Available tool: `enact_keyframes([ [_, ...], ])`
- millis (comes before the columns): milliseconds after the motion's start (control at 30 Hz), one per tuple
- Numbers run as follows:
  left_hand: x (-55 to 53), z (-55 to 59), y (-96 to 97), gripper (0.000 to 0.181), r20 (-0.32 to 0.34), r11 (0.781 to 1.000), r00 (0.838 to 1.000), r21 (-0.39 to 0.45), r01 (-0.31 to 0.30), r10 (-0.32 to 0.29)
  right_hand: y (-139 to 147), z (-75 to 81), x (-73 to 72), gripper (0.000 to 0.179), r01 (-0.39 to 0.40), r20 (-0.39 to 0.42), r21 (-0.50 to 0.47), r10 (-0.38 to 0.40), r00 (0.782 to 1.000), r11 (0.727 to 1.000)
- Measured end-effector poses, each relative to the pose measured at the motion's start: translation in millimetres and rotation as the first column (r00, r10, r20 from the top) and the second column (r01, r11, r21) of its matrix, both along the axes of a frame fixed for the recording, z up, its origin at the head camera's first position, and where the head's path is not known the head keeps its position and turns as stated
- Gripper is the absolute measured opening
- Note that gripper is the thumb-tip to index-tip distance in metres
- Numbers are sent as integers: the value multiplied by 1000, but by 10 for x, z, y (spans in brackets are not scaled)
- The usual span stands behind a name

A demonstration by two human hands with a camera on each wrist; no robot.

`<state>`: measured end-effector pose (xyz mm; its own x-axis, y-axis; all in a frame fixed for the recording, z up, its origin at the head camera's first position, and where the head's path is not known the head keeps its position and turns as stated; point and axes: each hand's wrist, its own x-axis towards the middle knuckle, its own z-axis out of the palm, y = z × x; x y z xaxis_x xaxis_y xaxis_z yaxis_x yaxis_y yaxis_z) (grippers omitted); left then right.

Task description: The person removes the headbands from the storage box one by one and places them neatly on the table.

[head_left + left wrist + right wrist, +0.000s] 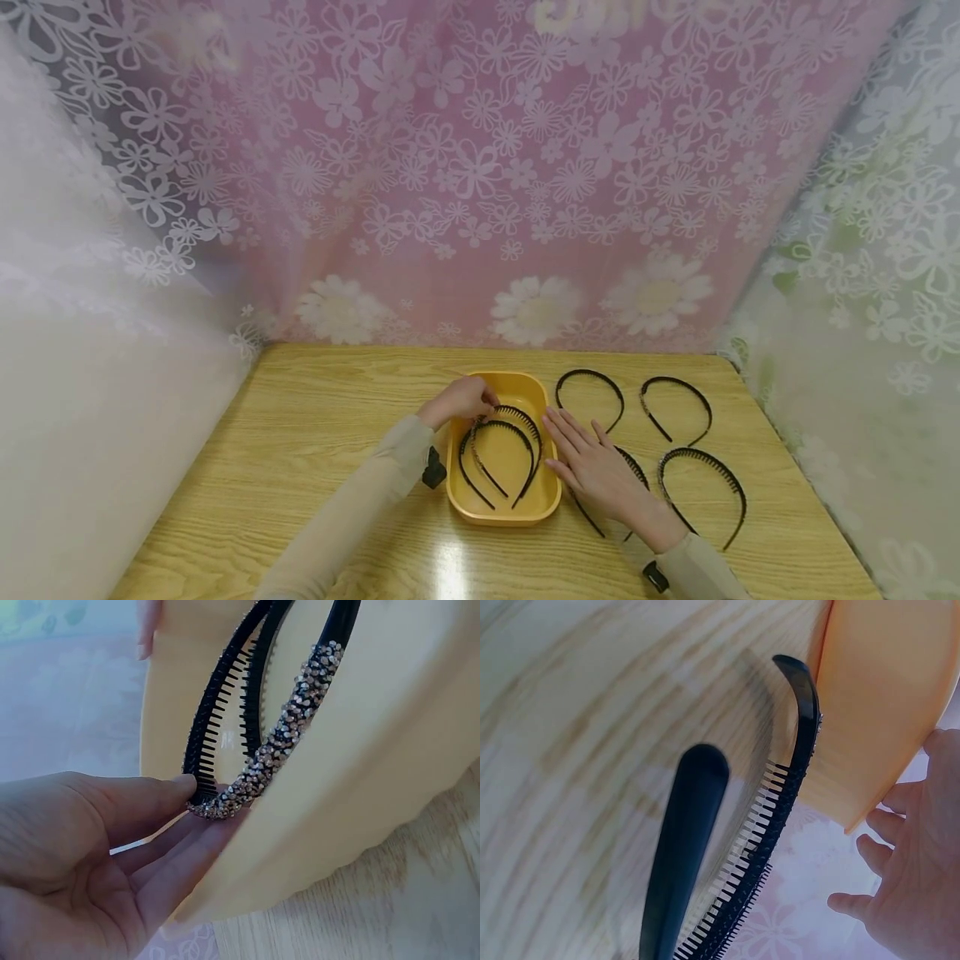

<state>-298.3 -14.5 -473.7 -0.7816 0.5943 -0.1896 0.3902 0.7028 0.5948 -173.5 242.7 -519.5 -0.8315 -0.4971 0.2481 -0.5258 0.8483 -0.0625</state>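
Observation:
In the head view, my left hand (468,398) reaches into a yellow plastic bin (504,520) from its left side. Thumb and fingers pinch the top of a black toothed headband (287,731), whose outer face is crusted with sparkling stones in the left wrist view. Another black headband (462,469) lies in the bin, overlapping the held one. My right hand (592,471) has its fingers extended, fingertips at the bin's right rim. Beneath that hand and forearm lies a black toothed headband (784,795), partly hidden in the head view.
To the right on the wooden table (337,433) lie more black headbands: one behind my right hand (622,398), one at the far right (708,408) and one nearer (742,500). Flower-patterned curtains (465,167) hang behind and at both sides.

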Motion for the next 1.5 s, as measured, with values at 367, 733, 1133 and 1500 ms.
enact_keyframes([
  [367,71,99,-89,20,100,989,995,140,-40,26,-11,0,15,69,9,26,-12,-8,1000,1000],
  [733,9,96,-278,27,200,942,979,318,-102,38,-14,20,31,68,8,37,-21,-7,999,1000],
  [1133,44,294,-426,31,273,909,960,381,-166,61,-31,14,44,69,-3,12,-53,4,1000,999],
  [1500,64,300,-502,31,287,902,958,409,-138,16,-23,29,25,69,6,41,-26,-5,999,1000],
])
